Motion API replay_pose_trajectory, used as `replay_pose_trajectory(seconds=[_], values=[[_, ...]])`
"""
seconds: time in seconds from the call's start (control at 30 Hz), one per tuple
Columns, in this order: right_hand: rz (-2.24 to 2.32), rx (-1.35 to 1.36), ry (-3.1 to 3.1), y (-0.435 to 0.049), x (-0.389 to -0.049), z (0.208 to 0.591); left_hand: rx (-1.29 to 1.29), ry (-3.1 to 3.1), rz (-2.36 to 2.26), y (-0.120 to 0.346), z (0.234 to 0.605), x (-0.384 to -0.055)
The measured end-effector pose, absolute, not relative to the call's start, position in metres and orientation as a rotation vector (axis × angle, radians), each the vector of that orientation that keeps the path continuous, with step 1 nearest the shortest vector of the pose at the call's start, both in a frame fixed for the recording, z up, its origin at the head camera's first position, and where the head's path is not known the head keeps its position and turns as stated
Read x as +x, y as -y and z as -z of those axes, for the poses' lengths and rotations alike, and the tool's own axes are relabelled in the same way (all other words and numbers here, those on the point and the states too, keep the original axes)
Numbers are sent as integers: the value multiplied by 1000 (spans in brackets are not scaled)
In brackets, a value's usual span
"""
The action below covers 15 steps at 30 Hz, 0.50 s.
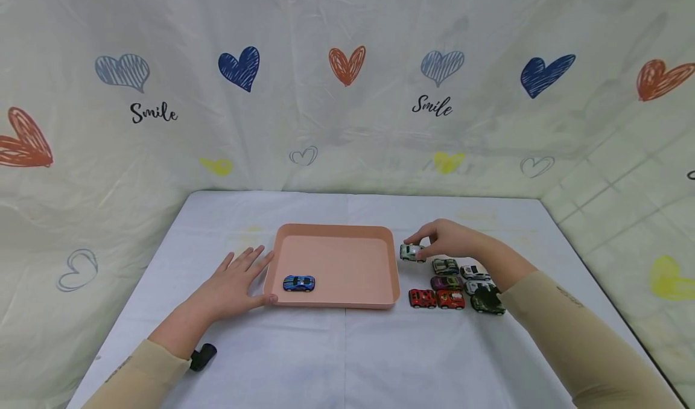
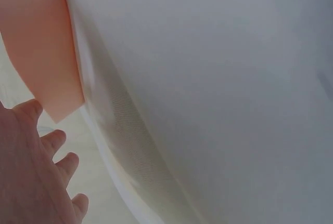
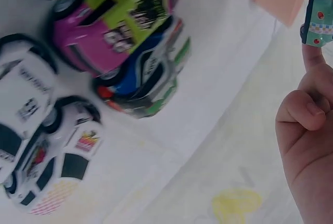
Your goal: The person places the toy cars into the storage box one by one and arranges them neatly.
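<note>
My right hand (image 1: 450,239) pinches a pale green toy car (image 1: 408,252) between thumb and fingers, just right of the pink tray (image 1: 347,258). The right wrist view shows the car's checkered band and dark wheels (image 3: 318,26) at the upper right, above the curled fingers. With fingers spread, my left hand (image 1: 233,285) lies along the tray's left edge, its thumb at the near left corner. In the left wrist view, the fingertips come up to the tray's outer wall (image 2: 44,47). A blue toy car (image 1: 298,283) sits inside the tray, near its front left.
Right of the tray, several toy cars stand close together under my right forearm. Among them are two red cars (image 1: 422,298), a purple and green car (image 3: 119,26), white cars (image 3: 57,156) and a dark one (image 1: 487,303). A white cloth (image 1: 304,355) covers the table.
</note>
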State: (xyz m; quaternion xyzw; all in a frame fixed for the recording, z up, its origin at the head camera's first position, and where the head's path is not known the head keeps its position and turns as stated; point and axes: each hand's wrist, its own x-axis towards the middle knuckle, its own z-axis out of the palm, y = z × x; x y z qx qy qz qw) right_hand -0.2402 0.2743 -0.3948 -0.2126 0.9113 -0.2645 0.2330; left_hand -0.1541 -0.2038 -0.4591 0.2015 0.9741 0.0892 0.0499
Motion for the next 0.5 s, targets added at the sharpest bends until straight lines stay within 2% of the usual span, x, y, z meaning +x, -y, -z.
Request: replay_pose_trajectory(seconds=[0.5], values=[[760,-659,-2477,-224,-258,380,615,-2982,-278,203,457,-154]])
